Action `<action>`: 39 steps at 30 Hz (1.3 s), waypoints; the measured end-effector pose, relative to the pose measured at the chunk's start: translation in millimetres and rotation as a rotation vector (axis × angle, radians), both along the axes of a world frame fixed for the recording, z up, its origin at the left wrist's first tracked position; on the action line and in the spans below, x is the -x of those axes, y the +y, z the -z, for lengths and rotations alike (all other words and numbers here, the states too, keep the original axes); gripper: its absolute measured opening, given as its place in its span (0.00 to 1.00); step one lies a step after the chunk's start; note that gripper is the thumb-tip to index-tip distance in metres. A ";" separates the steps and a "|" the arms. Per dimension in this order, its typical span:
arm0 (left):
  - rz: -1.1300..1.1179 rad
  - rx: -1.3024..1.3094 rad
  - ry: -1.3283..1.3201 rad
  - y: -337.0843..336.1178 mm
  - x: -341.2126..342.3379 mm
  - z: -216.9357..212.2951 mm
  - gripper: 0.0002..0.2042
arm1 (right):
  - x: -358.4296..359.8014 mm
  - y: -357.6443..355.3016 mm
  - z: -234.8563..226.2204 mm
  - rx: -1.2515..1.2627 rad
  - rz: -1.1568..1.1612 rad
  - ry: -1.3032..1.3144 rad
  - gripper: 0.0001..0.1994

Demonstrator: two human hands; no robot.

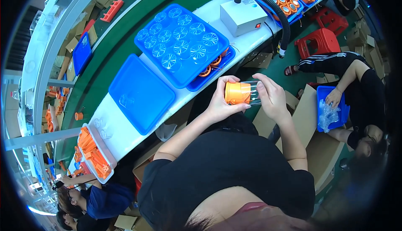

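Observation:
My left hand (218,102) and my right hand (272,98) together hold an orange cylindrical part (237,92) joined to a clear plastic cup (253,92), in front of my chest. The left hand wraps the orange end and the right hand's fingers grip the clear end. Just beyond them on the white bench (121,132) lies a blue tray (180,42) filled with several clear round ribbed pieces, stacked over another blue tray with orange parts showing at its edge.
A flat blue tray (140,92) lies to the left, and a white tray of orange pieces (95,152) further left. A white box (243,17) and black hose (274,11) stand at the right. Red stools (320,42), cardboard boxes, and a seated person with a blue bin (331,105) are nearby.

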State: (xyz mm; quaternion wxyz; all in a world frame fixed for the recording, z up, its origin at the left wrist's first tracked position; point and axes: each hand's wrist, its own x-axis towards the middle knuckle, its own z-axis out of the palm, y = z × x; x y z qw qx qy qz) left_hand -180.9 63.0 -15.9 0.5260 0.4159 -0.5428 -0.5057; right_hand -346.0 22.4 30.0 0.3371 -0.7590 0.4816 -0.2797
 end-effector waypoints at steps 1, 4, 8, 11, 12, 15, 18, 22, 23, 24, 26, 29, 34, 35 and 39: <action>0.012 -0.023 0.048 -1.5 0.9 1.8 0.30 | 0.9 -0.8 -0.2 0.022 -0.010 0.033 0.18; 0.030 -0.067 0.145 -5.9 0.5 2.8 0.29 | 3.8 -3.4 -7.3 -0.049 -0.044 0.026 0.17; 0.012 -0.146 0.117 -10.7 -6.1 0.9 0.28 | 1.2 -5.1 -4.6 0.051 -0.071 -0.054 0.15; 0.034 -0.219 0.185 -13.1 -8.8 4.8 0.27 | -2.0 -5.1 -11.7 0.180 -0.128 -0.059 0.14; 0.027 -0.217 0.188 -13.3 -9.5 4.6 0.27 | -3.4 -5.2 -17.0 0.241 -0.176 -0.026 0.14; 0.066 -0.389 0.420 -13.1 -10.3 3.3 0.26 | -6.3 -8.7 -24.9 0.355 -0.247 0.056 0.14; 0.022 -0.301 0.302 -13.9 -9.6 3.2 0.25 | -9.2 -11.6 -28.1 0.456 -0.284 0.154 0.14; -0.004 -0.237 0.159 -12.1 -5.4 -9.2 0.24 | -16.2 -16.1 -27.5 0.554 -0.286 0.336 0.11; -0.006 -0.225 0.116 -11.6 -4.7 -11.1 0.24 | -16.9 -18.7 -23.2 0.585 -0.293 0.350 0.10; -0.002 -0.228 0.119 -11.5 -4.7 -8.9 0.24 | -17.4 -21.0 -18.6 0.616 -0.302 0.365 0.09; -0.061 -0.254 0.070 -11.7 -5.4 0.6 0.24 | -17.1 -22.4 -14.7 0.649 -0.320 0.383 0.09; -0.115 -0.291 0.044 -14.3 -9.7 9.2 0.25 | -15.1 -21.4 -14.7 0.702 -0.349 0.307 0.08; -0.104 -0.363 0.114 -12.8 -13.6 10.7 0.25 | -5.4 -16.8 -12.7 0.585 -0.411 0.239 0.08; -0.078 -0.371 0.156 -12.0 -13.3 9.7 0.25 | 0.2 -16.5 -10.4 0.489 -0.332 0.154 0.10; 0.013 -0.443 0.358 -10.3 -11.3 1.5 0.20 | 9.6 -6.5 3.5 0.089 -0.128 -0.184 0.18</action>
